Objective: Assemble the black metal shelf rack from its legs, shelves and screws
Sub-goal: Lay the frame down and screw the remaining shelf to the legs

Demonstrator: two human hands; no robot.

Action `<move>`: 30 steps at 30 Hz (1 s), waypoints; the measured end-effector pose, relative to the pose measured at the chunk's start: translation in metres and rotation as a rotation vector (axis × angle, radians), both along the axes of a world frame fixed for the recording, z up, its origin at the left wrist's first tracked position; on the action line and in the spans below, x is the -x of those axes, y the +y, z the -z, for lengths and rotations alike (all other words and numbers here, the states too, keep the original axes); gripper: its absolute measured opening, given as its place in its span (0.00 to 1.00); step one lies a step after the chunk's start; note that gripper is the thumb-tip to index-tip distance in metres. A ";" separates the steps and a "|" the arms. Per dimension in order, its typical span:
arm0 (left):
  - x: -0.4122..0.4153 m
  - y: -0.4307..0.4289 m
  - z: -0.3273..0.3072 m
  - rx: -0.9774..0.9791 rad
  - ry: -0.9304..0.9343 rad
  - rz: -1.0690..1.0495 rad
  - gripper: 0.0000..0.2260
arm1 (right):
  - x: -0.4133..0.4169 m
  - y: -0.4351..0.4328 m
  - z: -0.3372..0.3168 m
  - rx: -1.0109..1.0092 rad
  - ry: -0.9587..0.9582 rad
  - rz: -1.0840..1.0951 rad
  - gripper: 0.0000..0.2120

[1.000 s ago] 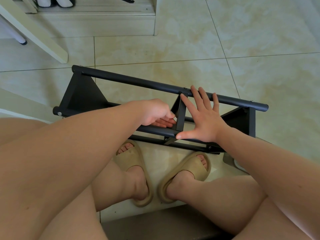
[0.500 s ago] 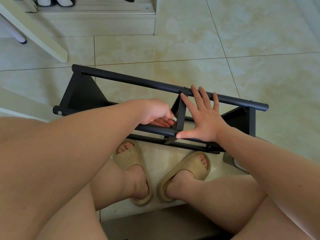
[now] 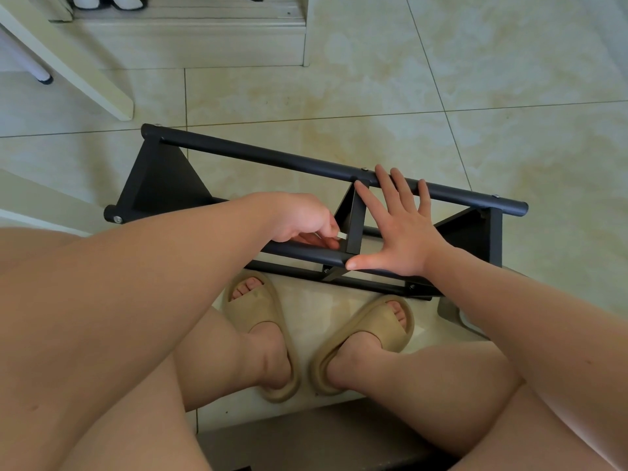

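The black metal rack lies on its side on the tiled floor in front of my feet, its tube legs running left to right. Three shelf panels join the legs: left, middle and right. My left hand reaches between the legs with curled fingers and pinches a small pale piece against the left face of the middle shelf. My right hand lies flat and spread on the other side, with its fingers on the far leg and its thumb on the near leg.
A white furniture leg and a raised pale step stand at the back left. My feet in tan slippers rest just in front of the rack. A grey object lies at its right end. Open tile floor extends beyond.
Hands and rack have hardly moved. A small pale piece now shows at my left fingertips beside the middle shelf.
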State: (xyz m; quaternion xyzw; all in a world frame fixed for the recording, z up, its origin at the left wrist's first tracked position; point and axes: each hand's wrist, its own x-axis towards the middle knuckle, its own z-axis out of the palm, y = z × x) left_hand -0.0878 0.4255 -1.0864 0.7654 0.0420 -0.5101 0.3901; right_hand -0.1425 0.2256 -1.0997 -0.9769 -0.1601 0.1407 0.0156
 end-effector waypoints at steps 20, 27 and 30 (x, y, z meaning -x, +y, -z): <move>0.003 -0.002 -0.007 -0.166 -0.159 0.360 0.12 | -0.001 -0.001 -0.003 0.005 0.042 -0.002 0.62; -0.023 0.005 -0.051 -0.312 -0.413 0.488 0.03 | -0.020 -0.007 -0.034 -0.081 0.212 0.065 0.54; -0.043 0.006 -0.073 -0.301 -0.548 0.456 0.05 | -0.035 -0.014 -0.050 -0.074 0.197 0.066 0.43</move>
